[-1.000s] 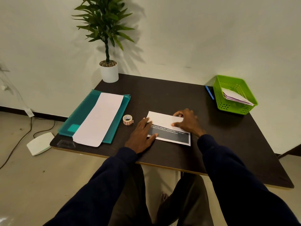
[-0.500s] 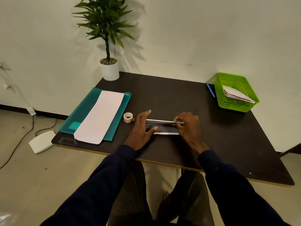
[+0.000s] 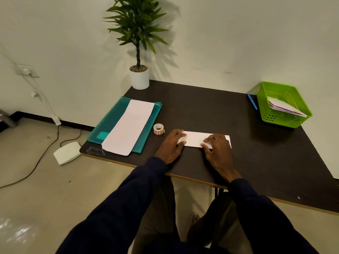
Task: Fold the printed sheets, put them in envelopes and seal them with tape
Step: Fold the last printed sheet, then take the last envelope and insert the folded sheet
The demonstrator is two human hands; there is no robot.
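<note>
A printed sheet, folded into a narrow white strip (image 3: 196, 138), lies flat on the dark table (image 3: 201, 107) in front of me. My left hand (image 3: 171, 146) presses down on the strip's left end, with the thumb along its near edge. On the right part of the strip rests my right hand (image 3: 218, 152), fingertips bent onto the paper. A small roll of tape (image 3: 158, 128) stands just left of my left hand. A long white envelope (image 3: 129, 126) lies on a teal folder (image 3: 110, 125) at the table's left.
A green basket (image 3: 264, 107) holding several envelopes sits at the back right, with a blue pen (image 3: 252, 102) beside it. A potted plant (image 3: 139, 79) stands at the back left corner. On the floor to the left lie a white device (image 3: 67, 152) and cables.
The sheet's dark printed band was folded under or over, so the sheet is now a narrow, all-white strip. Both hands moved onto it and press it flat.
</note>
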